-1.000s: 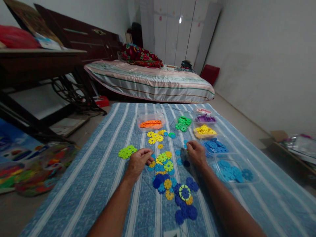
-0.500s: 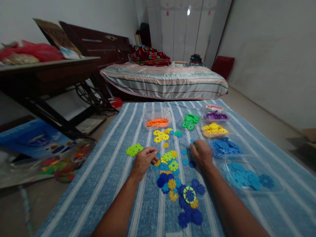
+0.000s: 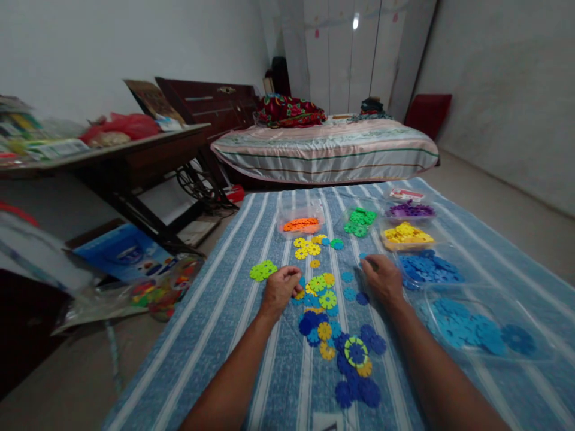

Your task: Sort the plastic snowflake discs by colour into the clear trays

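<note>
My left hand (image 3: 282,290) rests on the cloth with its fingers curled together, beside the left edge of a joined group of notched plastic discs. Lime green discs (image 3: 327,299) top that group, with yellow and light blue ones around and under them. My right hand (image 3: 383,276) is closed, knuckles up, left of the tub of blue discs (image 3: 431,269). A light blue disc (image 3: 362,255) shows just beyond its fingertips. What either hand pinches, if anything, is hidden. Between the hands lie loose light blue discs (image 3: 349,293) and a dark blue disc (image 3: 362,298).
Nearer me are joined dark blue discs (image 3: 358,392) with a lime ring (image 3: 356,352). Lime discs (image 3: 263,270) lie left. Clear tubs hold orange (image 3: 300,225), green (image 3: 360,221), purple (image 3: 411,208), yellow (image 3: 408,233) and light blue discs (image 3: 467,326). A bed (image 3: 323,149) stands beyond.
The whole view has swung a little left, so everything sits further right in the picture. Both hands keep nearly the same place and pose among the discs.
</note>
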A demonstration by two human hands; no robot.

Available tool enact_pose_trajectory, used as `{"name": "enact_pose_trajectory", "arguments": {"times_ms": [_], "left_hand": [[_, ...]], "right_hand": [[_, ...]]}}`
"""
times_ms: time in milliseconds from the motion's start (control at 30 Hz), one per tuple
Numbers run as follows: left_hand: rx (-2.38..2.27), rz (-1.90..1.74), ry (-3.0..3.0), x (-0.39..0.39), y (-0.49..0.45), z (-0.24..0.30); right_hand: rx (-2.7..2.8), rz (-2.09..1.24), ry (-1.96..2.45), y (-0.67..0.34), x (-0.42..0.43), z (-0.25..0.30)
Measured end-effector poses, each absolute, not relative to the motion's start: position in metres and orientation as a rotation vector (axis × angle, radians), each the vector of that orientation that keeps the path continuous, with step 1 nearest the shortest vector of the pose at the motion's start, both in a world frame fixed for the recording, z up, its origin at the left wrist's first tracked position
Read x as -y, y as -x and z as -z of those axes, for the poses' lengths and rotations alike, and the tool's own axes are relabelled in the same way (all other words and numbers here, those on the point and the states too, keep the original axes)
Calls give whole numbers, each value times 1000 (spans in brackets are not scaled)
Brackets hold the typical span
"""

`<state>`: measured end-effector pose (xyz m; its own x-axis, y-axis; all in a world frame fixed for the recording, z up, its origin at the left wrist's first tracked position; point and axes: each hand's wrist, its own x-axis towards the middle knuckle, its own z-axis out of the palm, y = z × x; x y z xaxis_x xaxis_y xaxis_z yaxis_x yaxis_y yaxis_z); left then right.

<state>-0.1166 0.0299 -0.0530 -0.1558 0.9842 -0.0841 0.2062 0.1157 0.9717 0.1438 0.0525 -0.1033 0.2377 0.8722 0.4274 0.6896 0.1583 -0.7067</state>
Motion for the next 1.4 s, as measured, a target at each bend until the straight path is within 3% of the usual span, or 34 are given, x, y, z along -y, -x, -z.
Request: {"name": "enact_pose_trajectory", "arguments": {"times_ms": [633,1167,1400], "left_hand": [[-1540,-1194,-863,-31,128,33],[-1547,-818,-2068,-121,45,43],[-1547,-521,-2499,-110,41,76]], "right_hand": [[1488,-296,1565,-146,-54,102],[1480,-305,1557,-139,-56,101],[1473,-295,1542,-136,-56,100]]}}
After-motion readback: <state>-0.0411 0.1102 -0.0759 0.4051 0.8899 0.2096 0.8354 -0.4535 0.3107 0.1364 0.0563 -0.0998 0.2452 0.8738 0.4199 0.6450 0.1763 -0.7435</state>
